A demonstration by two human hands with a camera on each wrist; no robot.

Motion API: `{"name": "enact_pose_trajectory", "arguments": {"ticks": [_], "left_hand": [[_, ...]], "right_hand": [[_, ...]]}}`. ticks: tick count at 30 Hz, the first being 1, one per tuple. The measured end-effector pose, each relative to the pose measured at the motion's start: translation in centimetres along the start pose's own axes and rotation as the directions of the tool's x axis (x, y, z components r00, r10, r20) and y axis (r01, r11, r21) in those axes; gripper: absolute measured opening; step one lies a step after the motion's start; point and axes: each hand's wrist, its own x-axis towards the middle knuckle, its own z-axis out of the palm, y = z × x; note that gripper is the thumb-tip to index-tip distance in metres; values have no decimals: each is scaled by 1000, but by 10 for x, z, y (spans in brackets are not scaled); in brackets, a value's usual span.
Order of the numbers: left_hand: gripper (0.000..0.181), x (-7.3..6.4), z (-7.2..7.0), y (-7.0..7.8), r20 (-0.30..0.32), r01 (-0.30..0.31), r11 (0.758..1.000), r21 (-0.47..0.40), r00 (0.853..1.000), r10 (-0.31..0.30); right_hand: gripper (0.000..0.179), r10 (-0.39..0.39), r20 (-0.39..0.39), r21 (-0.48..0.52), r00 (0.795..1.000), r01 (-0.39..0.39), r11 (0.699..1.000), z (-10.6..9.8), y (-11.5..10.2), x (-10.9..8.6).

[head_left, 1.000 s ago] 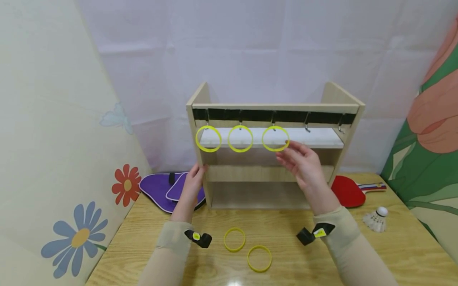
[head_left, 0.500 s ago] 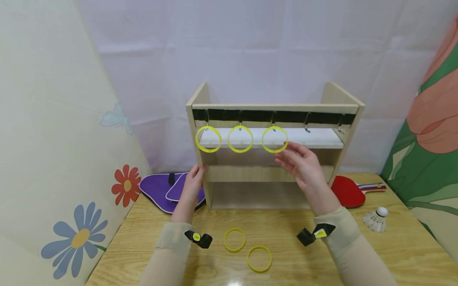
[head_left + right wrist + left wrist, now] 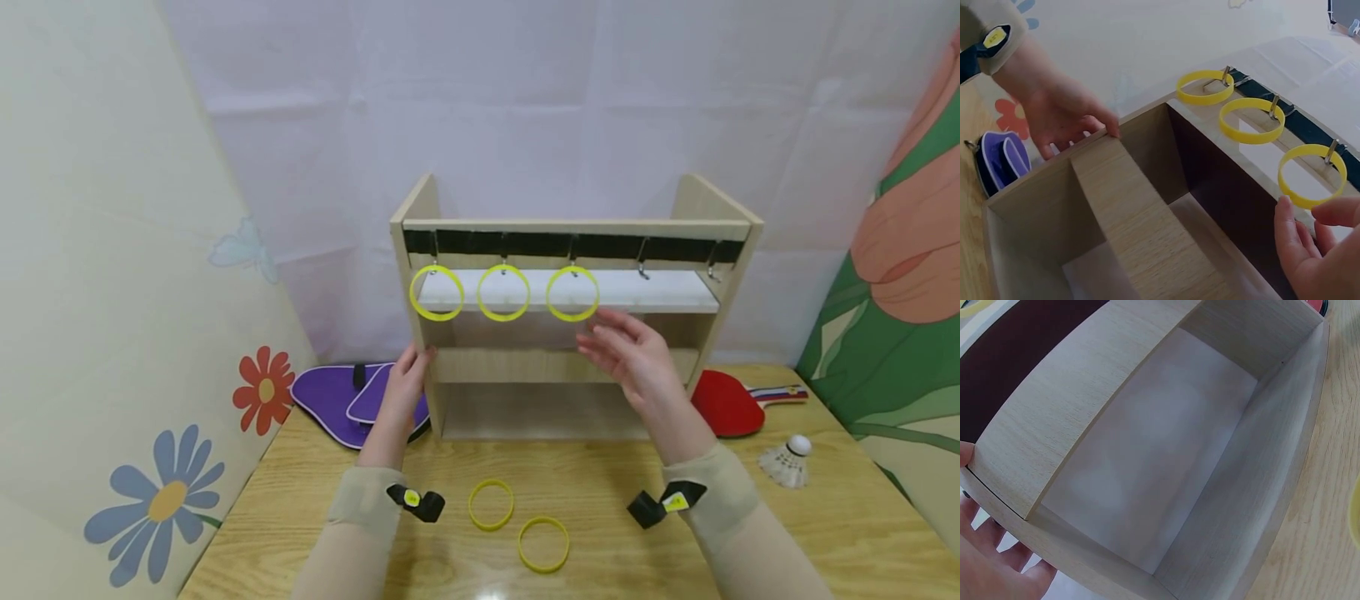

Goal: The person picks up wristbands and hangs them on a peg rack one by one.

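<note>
Three yellow rings hang from hooks along the black strip of a small wooden shelf (image 3: 525, 365): a left ring (image 3: 437, 318), a middle ring (image 3: 504, 318) and a third ring (image 3: 572, 319). My left hand (image 3: 403, 385) grips the shelf's left side panel, with the thumb over its front edge and the fingers outside, as the left wrist view shows. Just right of and below the third ring is my right hand (image 3: 637, 360), its fingers loosely extended and holding nothing. The right wrist view shows its fingertips (image 3: 1284, 201) close to that ring; contact is hard to tell.
Two hooks at the right, a fourth hook (image 3: 642, 271) and a fifth hook (image 3: 713, 272), bear no ring. Two more rings lie on the table (image 3: 450, 575). A purple paddle case (image 3: 326, 398) lies left; a red table tennis paddle (image 3: 726, 404) and a shuttlecock (image 3: 787, 462) lie right.
My right hand has let go of the third ring and moved slightly down from it. That ring has swung a little left and hangs from its hook. The left hand stays put.
</note>
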Motion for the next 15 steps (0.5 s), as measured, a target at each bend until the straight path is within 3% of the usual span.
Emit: {"name": "enact_pose_trajectory", "arguments": {"ticks": [6, 15], "left_hand": [[50, 0, -1, -1, 12, 3, 1000, -7, 1000, -3], [49, 0, -1, 0, 14, 6, 1000, -7, 1000, -6]], "right_hand": [[34, 32, 5, -85, 999, -32, 996, -8, 13, -4], [44, 60, 36, -124, 998, -55, 991, -17, 33, -9]]}}
